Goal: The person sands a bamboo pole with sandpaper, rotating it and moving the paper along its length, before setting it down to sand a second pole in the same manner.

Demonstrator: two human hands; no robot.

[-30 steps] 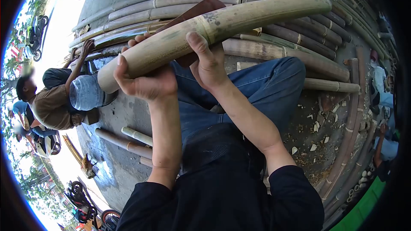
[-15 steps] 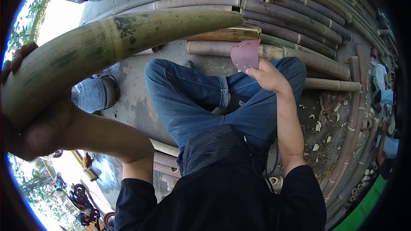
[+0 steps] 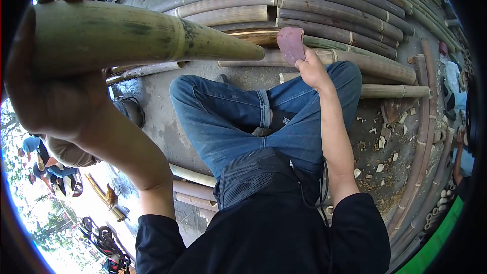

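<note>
A greenish bamboo pole [image 3: 127, 35] with dark mottling near its node reaches from the upper left toward the middle of the view. My left hand [image 3: 61, 96] is closed around its near end, palm underneath and fingertips over the top. Between the thumb and fingers of my right hand [image 3: 313, 71] is a curled, reddish-pink sheet of sandpaper [image 3: 291, 45]. The sandpaper is just right of the pole's far end, with a small gap between them. My crossed legs in blue jeans [image 3: 218, 111] lie below both.
Several brown bamboo poles [image 3: 345, 10] lie in rows on the concrete floor ahead. Pale chips [image 3: 380, 142] litter the ground at right. A dark rounded container [image 3: 133, 110] stands beyond my left forearm. Other people [image 3: 48, 167] are at far left, near a brown bird [image 3: 110, 196].
The pole's near end has risen and its far end has dropped and shifted left. My right hand has moved up a little with the sandpaper. The view has shifted slightly.
</note>
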